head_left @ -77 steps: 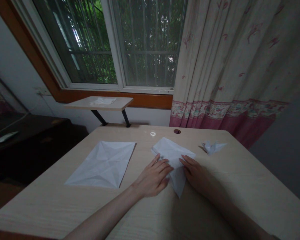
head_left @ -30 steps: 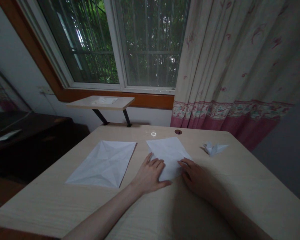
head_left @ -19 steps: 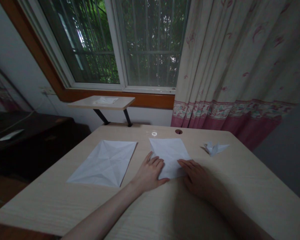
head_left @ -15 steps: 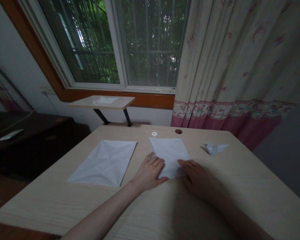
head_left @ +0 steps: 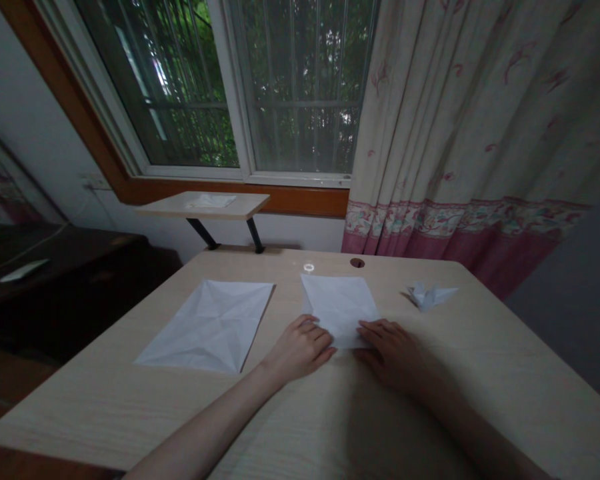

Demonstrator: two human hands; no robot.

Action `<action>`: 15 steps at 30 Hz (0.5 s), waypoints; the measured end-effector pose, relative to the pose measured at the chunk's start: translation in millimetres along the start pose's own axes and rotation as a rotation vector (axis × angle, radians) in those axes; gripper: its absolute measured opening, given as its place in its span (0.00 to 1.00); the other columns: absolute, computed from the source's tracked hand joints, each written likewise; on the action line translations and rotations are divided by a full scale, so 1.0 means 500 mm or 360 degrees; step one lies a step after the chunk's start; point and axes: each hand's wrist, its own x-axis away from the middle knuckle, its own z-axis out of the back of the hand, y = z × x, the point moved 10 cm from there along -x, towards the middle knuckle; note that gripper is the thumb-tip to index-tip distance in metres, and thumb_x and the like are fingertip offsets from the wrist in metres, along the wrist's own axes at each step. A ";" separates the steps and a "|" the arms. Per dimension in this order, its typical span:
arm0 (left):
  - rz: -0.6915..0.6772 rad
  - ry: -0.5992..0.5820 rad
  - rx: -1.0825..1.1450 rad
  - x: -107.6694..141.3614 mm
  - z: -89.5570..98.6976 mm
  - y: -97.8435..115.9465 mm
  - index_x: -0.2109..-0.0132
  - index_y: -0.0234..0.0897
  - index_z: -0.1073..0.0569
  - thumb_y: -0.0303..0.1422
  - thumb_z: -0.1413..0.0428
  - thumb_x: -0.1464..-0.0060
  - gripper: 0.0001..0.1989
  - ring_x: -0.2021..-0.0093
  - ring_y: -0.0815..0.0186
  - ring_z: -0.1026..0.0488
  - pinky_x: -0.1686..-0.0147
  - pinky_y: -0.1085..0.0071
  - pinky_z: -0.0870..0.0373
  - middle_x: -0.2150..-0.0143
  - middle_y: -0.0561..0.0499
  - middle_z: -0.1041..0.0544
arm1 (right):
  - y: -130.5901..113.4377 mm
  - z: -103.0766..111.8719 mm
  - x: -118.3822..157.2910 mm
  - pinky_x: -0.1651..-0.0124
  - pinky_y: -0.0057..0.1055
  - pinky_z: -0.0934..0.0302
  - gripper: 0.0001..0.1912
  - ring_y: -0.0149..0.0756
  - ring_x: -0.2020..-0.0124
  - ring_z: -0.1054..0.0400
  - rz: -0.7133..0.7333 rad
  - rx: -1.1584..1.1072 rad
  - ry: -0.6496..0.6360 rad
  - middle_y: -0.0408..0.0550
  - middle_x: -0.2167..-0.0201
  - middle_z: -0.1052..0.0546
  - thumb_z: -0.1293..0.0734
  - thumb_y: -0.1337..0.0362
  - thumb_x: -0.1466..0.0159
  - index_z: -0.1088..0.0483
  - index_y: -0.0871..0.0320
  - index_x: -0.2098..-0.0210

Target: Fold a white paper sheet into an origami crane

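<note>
A creased white sheet of paper (head_left: 341,303) lies in front of me on the pale wooden desk. My left hand (head_left: 304,343) is closed on its near left corner, fingers curled on top and the thumb at the near edge. At the near right corner, my right hand (head_left: 391,350) grips the paper between fingers and thumb. The near edge is partly hidden by my fingers. To the left rests a larger unfolded square sheet (head_left: 213,327) with crossing creases. A folded paper crane (head_left: 430,296) sits to the right.
A small raised shelf (head_left: 170,207) on black legs stands at the back left, with crumpled white paper (head_left: 213,200) on it. Behind the desk are a window (head_left: 300,93) and a flowered curtain (head_left: 460,133). A round cable hole (head_left: 357,263) is near the desk's back edge.
The paper's near edge has moved a little away from me. My left fingers have curled in and shifted slightly nearer, and my right thumb has moved to the edge.
</note>
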 end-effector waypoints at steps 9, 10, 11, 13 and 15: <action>-0.0009 0.0087 0.0003 0.000 0.013 0.003 0.66 0.38 0.28 0.32 0.50 0.37 0.10 0.70 0.66 0.24 0.49 0.63 0.32 0.72 0.53 0.22 | 0.008 0.034 0.002 0.46 0.44 0.37 0.21 0.44 0.53 0.29 0.0015 -0.0033 0.0256 0.53 0.55 0.22 0.41 0.74 0.42 0.29 0.60 0.51; -0.0002 0.0082 0.0009 0.000 0.013 0.001 0.66 0.38 0.28 0.31 0.50 0.37 0.10 0.70 0.66 0.24 0.49 0.63 0.32 0.72 0.53 0.22 | 0.012 0.041 0.005 0.47 0.45 0.37 0.21 0.44 0.53 0.29 0.0009 -0.0021 0.0328 0.53 0.55 0.22 0.41 0.75 0.42 0.29 0.60 0.51; 0.0004 0.0075 0.0018 0.000 0.012 0.000 0.66 0.38 0.28 0.31 0.50 0.37 0.09 0.69 0.66 0.24 0.49 0.63 0.33 0.72 0.53 0.22 | 0.015 0.048 0.007 0.47 0.45 0.37 0.21 0.45 0.53 0.29 0.0003 -0.0007 0.0404 0.54 0.56 0.22 0.42 0.74 0.42 0.29 0.60 0.51; 0.0010 0.0068 0.0037 0.001 0.012 -0.001 0.65 0.38 0.27 0.31 0.50 0.37 0.09 0.69 0.66 0.24 0.48 0.63 0.33 0.72 0.53 0.22 | 0.019 0.062 0.012 0.48 0.46 0.37 0.20 0.46 0.54 0.29 -0.0001 0.0018 0.0544 0.54 0.57 0.22 0.42 0.73 0.41 0.29 0.59 0.52; 0.0005 0.0065 0.0061 0.001 0.012 0.000 0.65 0.38 0.27 0.31 0.50 0.37 0.09 0.69 0.66 0.23 0.48 0.63 0.33 0.71 0.53 0.22 | 0.020 0.075 0.016 0.48 0.46 0.37 0.19 0.46 0.54 0.29 0.0005 0.0025 0.0657 0.54 0.58 0.22 0.41 0.72 0.40 0.30 0.59 0.51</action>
